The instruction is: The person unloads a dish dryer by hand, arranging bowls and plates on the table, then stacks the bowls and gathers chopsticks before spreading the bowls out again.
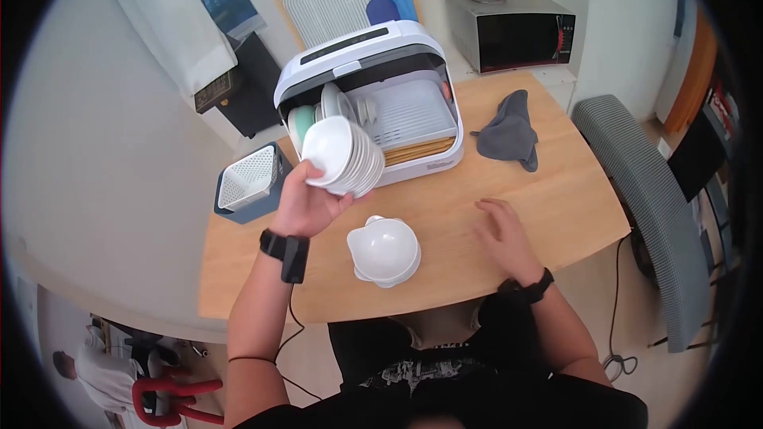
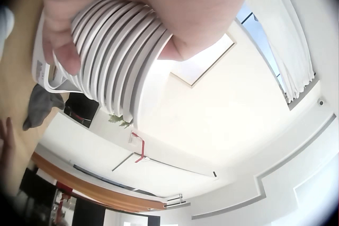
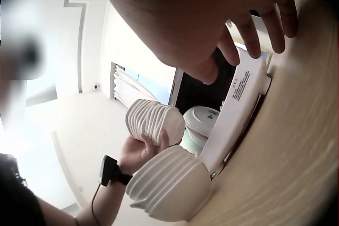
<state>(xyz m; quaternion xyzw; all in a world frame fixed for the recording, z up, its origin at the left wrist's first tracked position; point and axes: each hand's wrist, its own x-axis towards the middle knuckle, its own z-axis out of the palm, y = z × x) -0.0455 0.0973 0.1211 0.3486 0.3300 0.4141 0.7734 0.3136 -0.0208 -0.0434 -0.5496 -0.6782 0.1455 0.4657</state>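
Note:
The left hand (image 1: pixel 306 205) grips a tilted stack of white bowls (image 1: pixel 350 157) in front of the open white cabinet (image 1: pixel 421 171). Its thumb and fingers hold the nested stack (image 2: pixel 114 56) from either side in the left wrist view. A second stack of white bowls with small handles (image 1: pixel 385 251) stands on the table (image 1: pixel 453 254), near its front edge. To the right of that stack, the right hand (image 1: pixel 509 242) is over the table with relaxed fingers and holds nothing. Plates (image 3: pixel 201 120) stand inside the cabinet.
Inside the cabinet are a green dish (image 1: pixel 302 121), a ribbed tray (image 1: pixel 413 111) and wooden chopsticks (image 1: pixel 417 150). A white basket in a blue bin (image 1: pixel 249 177) stands at the left, a grey cloth (image 1: pixel 509 133) lies at the right. A microwave (image 1: pixel 517 32) is behind.

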